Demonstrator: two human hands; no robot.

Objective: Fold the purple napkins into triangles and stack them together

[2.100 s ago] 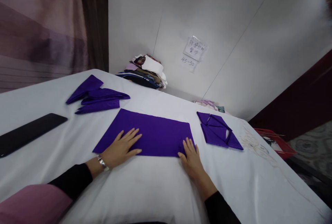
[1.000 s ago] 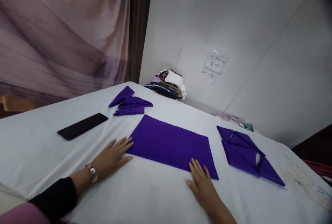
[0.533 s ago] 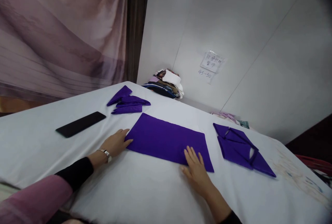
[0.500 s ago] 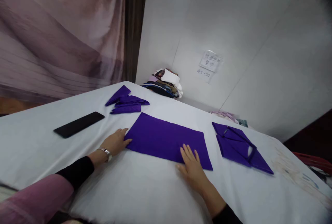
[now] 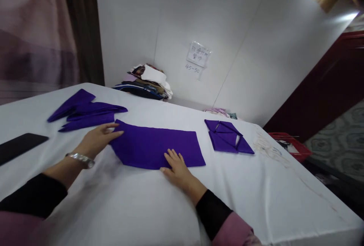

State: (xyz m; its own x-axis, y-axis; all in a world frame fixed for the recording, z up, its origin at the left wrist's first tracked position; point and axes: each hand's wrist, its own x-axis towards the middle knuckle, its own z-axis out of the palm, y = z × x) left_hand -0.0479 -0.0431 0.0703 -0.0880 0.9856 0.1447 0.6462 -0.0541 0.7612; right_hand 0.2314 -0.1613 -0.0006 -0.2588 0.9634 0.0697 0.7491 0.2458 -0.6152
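Observation:
A purple cloth napkin [image 5: 153,145], folded into a long rectangle, lies in front of me on the white tablecloth. My left hand [image 5: 96,139] has its thumb and fingers closed around the napkin's far left corner, and that end is bent and slightly raised. On the near edge, right of the middle, my right hand [image 5: 178,170] rests flat with fingers spread. Further right lies another purple napkin [image 5: 226,139], folded into an angular shape with gaps in it. Several purple folds of cloth [image 5: 88,111] are bunched beyond my left hand.
A flat black object [image 5: 19,147] lies at the table's left. By the wall sits a pile of folded clothes [image 5: 146,81], below a handwritten sign [image 5: 198,54]. More cloth [image 5: 218,112] pokes up behind the table edge. A red basket [image 5: 292,145] stands beyond the right edge.
The view has turned right. My left hand has shifted from the napkin's left edge to its far left corner, and that end now bends up. My right hand stays on the near edge.

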